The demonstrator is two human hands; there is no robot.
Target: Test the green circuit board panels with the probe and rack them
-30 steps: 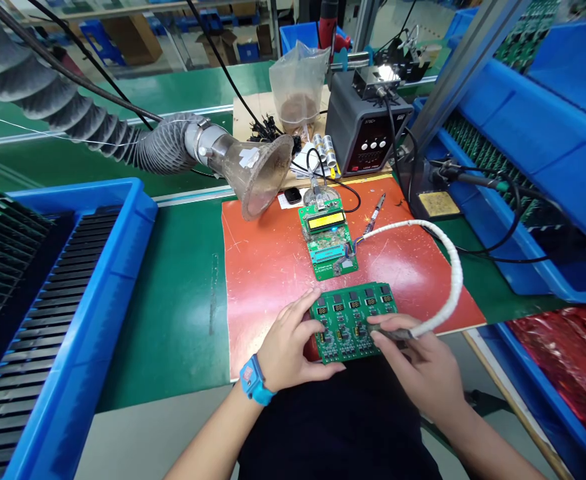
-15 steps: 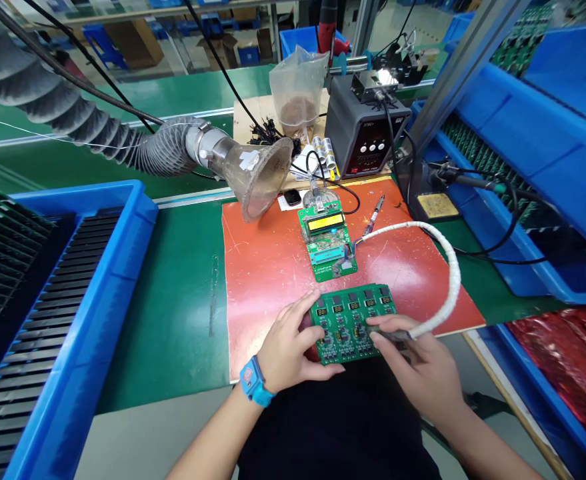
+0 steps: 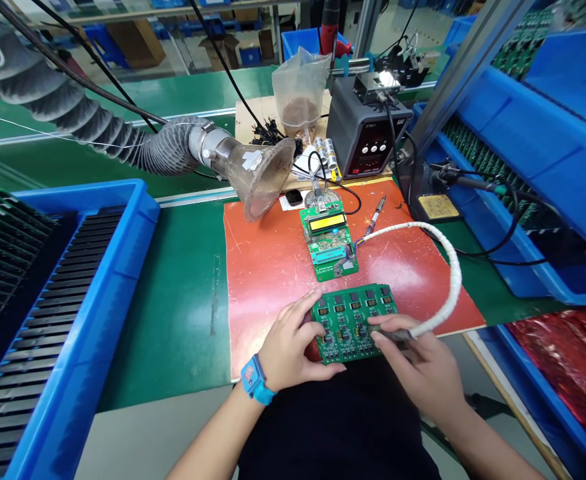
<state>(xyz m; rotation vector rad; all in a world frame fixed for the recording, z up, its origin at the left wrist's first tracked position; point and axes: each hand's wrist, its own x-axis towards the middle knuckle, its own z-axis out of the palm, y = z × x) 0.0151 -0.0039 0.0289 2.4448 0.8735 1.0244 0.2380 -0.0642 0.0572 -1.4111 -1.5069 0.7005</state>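
My left hand (image 3: 295,343) grips the left end of a green circuit board panel (image 3: 353,327) at the mat's front edge. Across the panel runs a row of small digit displays above chips. Between the thumb and fingers of my right hand (image 3: 420,367) is a probe connector (image 3: 395,335), its tip against the right half of the panel; the exact contact is hidden by my fingers. A white-wrapped cable (image 3: 453,280) loops from the connector to a green programmer board (image 3: 329,240), which has a lit yellow screen and a teal socket.
A fume extractor funnel (image 3: 267,180) hangs over the orange mat (image 3: 263,267). Behind stand a soldering station (image 3: 367,133) and a plastic bag (image 3: 300,90). A pen (image 3: 375,215) lies right of the programmer. Blue bins (image 3: 145,200) with boards flank the bench; a sponge (image 3: 437,207) sits right.
The whole view has shifted very slightly. Both hands, the panel and the connector keep the same positions relative to each other.
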